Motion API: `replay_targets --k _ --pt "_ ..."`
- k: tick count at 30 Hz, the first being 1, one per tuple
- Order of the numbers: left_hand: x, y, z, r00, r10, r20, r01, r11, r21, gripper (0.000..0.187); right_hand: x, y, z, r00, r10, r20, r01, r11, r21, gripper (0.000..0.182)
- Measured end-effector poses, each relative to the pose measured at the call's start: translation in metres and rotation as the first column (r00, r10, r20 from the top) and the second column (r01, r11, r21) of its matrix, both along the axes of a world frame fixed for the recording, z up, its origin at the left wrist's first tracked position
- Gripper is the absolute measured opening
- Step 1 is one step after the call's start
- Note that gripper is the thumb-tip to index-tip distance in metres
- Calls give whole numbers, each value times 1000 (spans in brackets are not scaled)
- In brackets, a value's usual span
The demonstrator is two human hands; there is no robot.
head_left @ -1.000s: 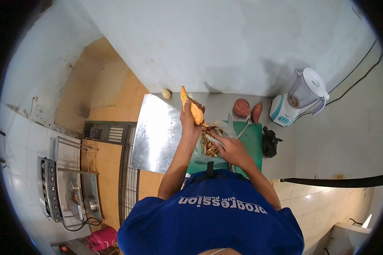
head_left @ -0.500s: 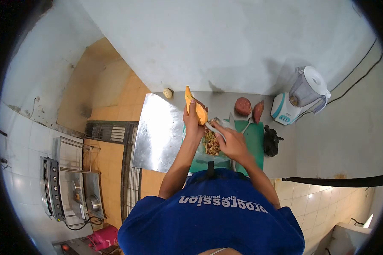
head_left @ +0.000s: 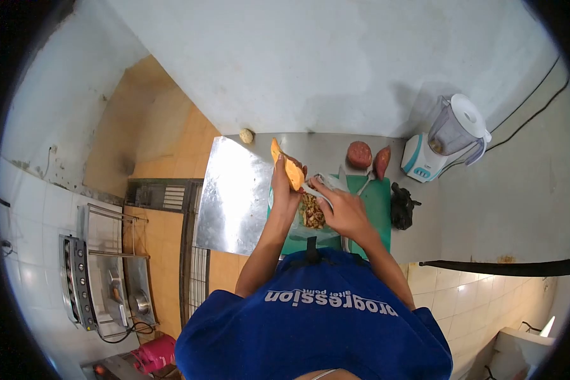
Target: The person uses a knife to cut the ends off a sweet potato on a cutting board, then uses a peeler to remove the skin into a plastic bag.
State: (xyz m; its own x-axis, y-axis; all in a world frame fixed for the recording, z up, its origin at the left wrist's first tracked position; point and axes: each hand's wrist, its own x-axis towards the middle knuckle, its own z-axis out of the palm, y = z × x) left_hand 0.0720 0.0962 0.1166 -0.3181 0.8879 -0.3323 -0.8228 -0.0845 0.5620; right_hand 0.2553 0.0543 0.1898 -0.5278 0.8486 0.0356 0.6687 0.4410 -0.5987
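"What are you holding?"
"My left hand (head_left: 285, 190) is curled round a part-peeled sweet potato (head_left: 293, 176), over the bench (head_left: 228, 206). My right hand (head_left: 346, 213) is closed on a pale tool (head_left: 311, 190)."
"Its tip?"
"I can't make it out (too small, and my fingers partly cover the tool)."

The left fingers (head_left: 280, 168) have free room leftward over the steel tabletop (head_left: 225, 206); the black bag (head_left: 403, 208) and blender (head_left: 448, 134) obstruct rightward.

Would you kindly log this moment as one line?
left hand: holds part-peeled tuber | right hand: holds pale tool | peelings: over green board | blender: far right
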Motion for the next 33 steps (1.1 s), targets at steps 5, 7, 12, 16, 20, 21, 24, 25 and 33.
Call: replay_targets --k 5,7,12,16,20,21,24,25,33 --pt "0 -1 6 999 -23 -33 25 999 49 25 -3 -1 -4 996 24 91 -22 999 -24 49" --pt "2 1 6 999 -29 -27 30 998 46 26 1 -2 -5 994 45 95 -42 999 -34 49" --pt "7 0 0 992 -126 -11 126 978 165 28 -2 0 4 999 -7 31 7 1000 -29 48" --pt "6 5 13 1000 -12 0 12 1000 -22 28 4 -6 -7 991 11 136 -4 999 -51 48" --pt "5 6 4 998 -61 21 60 997 54 25 4 -5 -8 999 -20 29 21 999 -26 48" --pt "8 6 6 999 -40 21 40 999 18 24 2 -4 2 1000 -24 -1 24 1000 -10 48" --pt "6 5 6 995 -77 59 71 992 103 24 5 -6 -5 1000 -18 0 18 1000 12 49" --pt "4 7 12 995 -75 58 69 992 107 24 7 -7 -11 1000 -1 29 1 1000 18 50" --pt "-1 2 23 1000 -16 -11 16 997 79 25 1 2 8 999 -24 -44 21 998 -65 50"
